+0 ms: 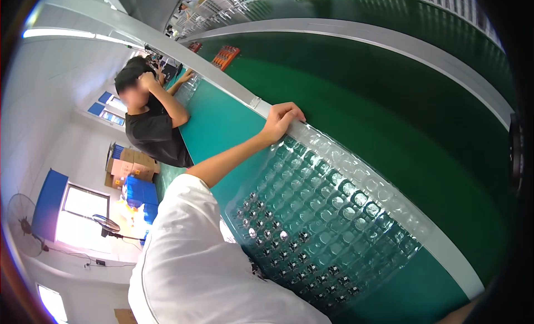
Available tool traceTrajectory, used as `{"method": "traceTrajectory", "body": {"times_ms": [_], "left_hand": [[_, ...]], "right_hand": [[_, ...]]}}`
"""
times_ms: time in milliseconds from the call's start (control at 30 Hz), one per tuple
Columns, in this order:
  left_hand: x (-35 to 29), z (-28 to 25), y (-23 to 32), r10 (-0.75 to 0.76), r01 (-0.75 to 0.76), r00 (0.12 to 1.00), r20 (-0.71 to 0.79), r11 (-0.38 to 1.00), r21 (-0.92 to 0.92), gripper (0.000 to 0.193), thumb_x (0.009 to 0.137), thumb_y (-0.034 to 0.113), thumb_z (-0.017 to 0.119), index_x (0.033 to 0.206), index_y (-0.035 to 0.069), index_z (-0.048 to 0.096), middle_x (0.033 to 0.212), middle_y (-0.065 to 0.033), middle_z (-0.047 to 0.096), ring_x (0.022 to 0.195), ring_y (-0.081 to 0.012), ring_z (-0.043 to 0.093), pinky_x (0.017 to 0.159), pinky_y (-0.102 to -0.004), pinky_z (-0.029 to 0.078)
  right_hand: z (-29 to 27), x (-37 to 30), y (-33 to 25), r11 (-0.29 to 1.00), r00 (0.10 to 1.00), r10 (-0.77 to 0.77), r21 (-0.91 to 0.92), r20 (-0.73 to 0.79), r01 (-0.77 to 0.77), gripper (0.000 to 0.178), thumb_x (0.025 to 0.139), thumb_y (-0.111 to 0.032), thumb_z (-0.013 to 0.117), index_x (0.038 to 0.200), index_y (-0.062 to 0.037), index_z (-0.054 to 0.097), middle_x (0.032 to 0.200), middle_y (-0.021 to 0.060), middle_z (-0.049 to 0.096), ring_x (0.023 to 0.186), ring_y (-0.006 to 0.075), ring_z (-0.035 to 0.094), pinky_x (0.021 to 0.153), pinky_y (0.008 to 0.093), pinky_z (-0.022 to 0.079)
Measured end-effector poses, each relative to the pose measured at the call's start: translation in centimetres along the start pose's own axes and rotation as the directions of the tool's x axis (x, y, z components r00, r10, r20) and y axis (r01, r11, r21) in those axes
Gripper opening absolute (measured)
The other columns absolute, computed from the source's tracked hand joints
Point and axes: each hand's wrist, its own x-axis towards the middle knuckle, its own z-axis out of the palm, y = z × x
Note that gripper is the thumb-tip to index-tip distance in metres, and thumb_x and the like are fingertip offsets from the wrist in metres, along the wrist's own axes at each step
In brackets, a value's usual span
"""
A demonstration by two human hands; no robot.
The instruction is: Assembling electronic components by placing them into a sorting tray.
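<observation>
Left hand (283,122) just off center, toward 12-1 o'clock, at the upper corner of a clear plastic tray (334,212). Fingers curled narrow over that corner and the metal rail (453,263) under it; can't tell if they pinch the tray or only press on it. Right hand not in view, so can't tell its grip; a blurred sliver at 5 o'clock, by the lower edge, may be part of that arm.

Tray sits from center out to 4-5 o'clock, one long edge lying over the rail, rest over the teal table (219,121). Rows of round pockets. Small black-and-silver parts (303,235) fill some pockets on the 5-6 o'clock side; pockets nearer the rail look empty.

White sleeve (183,246) of the left arm fills 7 o'clock, partly in front of the tray's near edge. Past the rail, dark green belt (361,84) runs 12 to 4 o'clock. Orange block (226,57) on it at 11.

Co-worker (153,123) in black top at 10 o'clock, one hand up at the head, other arm over the table. Cardboard boxes (130,165) at 9, blue bins (142,196) at 8, wall fan (25,224) further out at 8.
</observation>
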Motion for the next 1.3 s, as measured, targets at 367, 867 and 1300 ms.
{"method": "traceTrajectory", "body": {"times_ms": [367, 867, 1300], "left_hand": [[-0.1, -1.4, 0.6, -0.006, 0.007, 1.0, -0.01, 0.996, 0.093, 0.032, 0.091, 0.015, 0.041, 0.076, -0.004, 0.061, 0.081, -0.0137, 0.065, 0.08, -0.0196, 0.062, 0.078, -0.0298, 0.047], [-0.1, -1.2, 0.3, -0.012, 0.013, 1.0, -0.015, 0.997, 0.076, 0.031, 0.091, 0.013, 0.039, 0.077, -0.005, 0.06, 0.083, -0.0144, 0.064, 0.081, -0.0202, 0.06, 0.078, -0.0297, 0.046], [-0.1, -1.2, 0.4, -0.022, 0.025, 0.999, -0.046, 0.997, 0.077, 0.03, 0.09, 0.012, 0.041, 0.077, -0.005, 0.062, 0.081, -0.0139, 0.065, 0.08, -0.0193, 0.061, 0.078, -0.0297, 0.046]], "right_hand": [[-5.6, -11.3, 9.5, 0.951, 0.988, 0.151, -0.276, 0.02, -0.14, 0.01, 0.079, -0.029, 0.055, 0.088, -0.0239, 0.054, 0.086, -0.0041, 0.056, 0.084, 0.0139, 0.055, 0.063, 0.0276, 0.042], [-11.1, -20.0, 15.1, 0.776, 0.956, 0.29, -0.597, 0.052, -0.203, 0.016, 0.08, -0.033, 0.053, 0.094, -0.0258, 0.055, 0.092, -0.0014, 0.057, 0.089, 0.0177, 0.056, 0.069, 0.0303, 0.042], [-9.0, -22.7, 18.1, 0.581, 0.914, 0.388, -0.801, 0.118, -0.143, 0.022, 0.081, -0.037, 0.052, 0.1, -0.0275, 0.056, 0.098, 0.0009, 0.058, 0.094, 0.021, 0.056, 0.075, 0.0326, 0.043]]}}
